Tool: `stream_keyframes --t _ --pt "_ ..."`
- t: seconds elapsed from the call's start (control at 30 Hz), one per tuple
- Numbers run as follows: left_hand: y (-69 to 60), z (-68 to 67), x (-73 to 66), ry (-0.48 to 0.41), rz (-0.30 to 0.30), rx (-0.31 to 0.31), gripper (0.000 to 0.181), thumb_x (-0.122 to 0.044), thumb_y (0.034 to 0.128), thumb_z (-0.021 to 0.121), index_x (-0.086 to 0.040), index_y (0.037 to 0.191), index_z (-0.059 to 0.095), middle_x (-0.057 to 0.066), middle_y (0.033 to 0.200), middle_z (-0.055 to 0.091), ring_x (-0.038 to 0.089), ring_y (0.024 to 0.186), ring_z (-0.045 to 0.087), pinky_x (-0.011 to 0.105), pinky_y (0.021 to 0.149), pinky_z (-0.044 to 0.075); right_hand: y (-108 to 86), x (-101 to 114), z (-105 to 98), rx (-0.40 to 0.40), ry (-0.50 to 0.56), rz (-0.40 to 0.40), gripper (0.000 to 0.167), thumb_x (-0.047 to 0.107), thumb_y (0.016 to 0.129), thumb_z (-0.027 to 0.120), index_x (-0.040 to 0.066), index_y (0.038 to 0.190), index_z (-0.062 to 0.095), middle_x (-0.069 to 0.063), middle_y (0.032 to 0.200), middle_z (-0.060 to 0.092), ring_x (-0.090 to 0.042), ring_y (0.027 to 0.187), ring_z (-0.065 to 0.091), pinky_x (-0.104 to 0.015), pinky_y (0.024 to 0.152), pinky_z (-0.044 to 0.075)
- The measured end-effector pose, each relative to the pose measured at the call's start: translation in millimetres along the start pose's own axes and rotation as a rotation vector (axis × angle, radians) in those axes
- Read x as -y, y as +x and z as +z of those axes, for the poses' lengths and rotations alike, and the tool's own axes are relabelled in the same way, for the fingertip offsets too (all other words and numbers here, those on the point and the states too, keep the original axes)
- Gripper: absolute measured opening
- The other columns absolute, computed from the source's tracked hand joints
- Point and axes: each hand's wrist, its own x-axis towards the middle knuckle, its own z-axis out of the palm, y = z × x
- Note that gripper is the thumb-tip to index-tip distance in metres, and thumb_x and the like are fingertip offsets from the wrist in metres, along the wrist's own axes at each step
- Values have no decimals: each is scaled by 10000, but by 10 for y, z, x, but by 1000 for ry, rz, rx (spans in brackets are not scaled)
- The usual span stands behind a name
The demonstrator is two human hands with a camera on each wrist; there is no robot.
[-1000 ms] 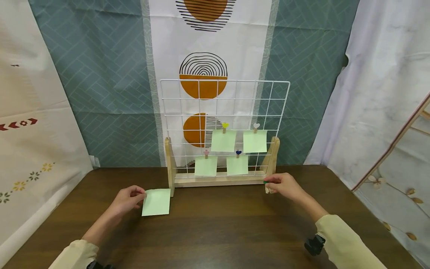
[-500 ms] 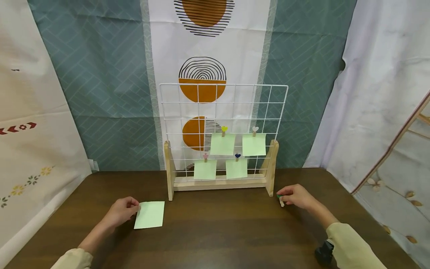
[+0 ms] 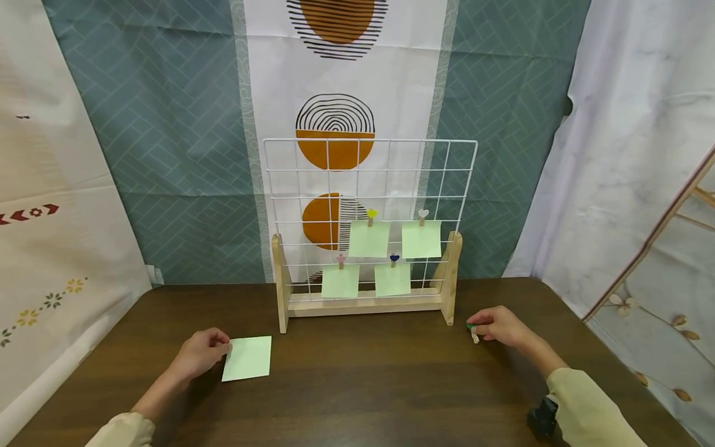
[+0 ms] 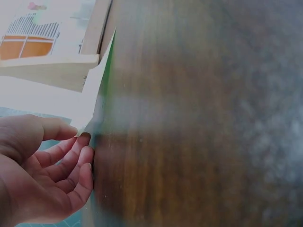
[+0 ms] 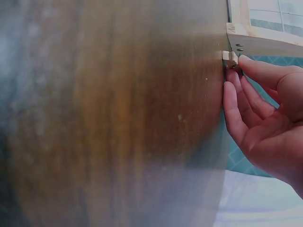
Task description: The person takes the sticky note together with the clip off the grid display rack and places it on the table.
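Both my left hand (image 3: 200, 355) and my right hand (image 3: 501, 327) have just spread outward and lower, so the pale green note (image 3: 249, 358) and green-topped clip (image 3: 475, 338) are farther apart, both off the grid (image 3: 385, 197). My left pinches the note's left edge, low by the worktop (image 3: 357, 385); my right pinches the clip, other fingers loosely bent. Beyond, four clipped notes (image 3: 369, 240) hang.
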Motion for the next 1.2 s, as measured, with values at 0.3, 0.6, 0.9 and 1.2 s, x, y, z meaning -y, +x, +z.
stream_keyframes --t 0.3,0.6,0.9,1.2 --pt "37 -5 47 -19 -44 7 200 -71 917 572 98 1025 578 79 826 578 196 695 547 329 585 464 3 70 38 -48 -58 100 206 5 860 672 -115 1027 661 -201 997 670 -250 846 638 -380 686 551" --pt "25 -19 48 -2 -42 13 232 -98 932 551 98 1047 597 106 895 620 195 728 596 334 615 501 -17 59 10 -60 -61 104 270 11 857 678 -139 1077 627 -232 1022 662 -288 884 639 -390 695 549" --pt "11 -48 32 -24 -38 8 243 -107 942 546 97 1066 591 102 895 622 190 736 591 328 610 499 14 52 -44 -94 -80 79 276 13 884 643 -161 1095 605 -266 1041 655 -277 854 647 -339 658 545" --pt "-23 -104 -96 65 73 -76 261 -132 951 558 68 1115 599 180 1038 638 316 905 579 376 699 463 81 284 -64 -295 -247 -21 239 65 909 649 -87 1094 663 -200 1021 687 -375 964 638 -411 755 528"
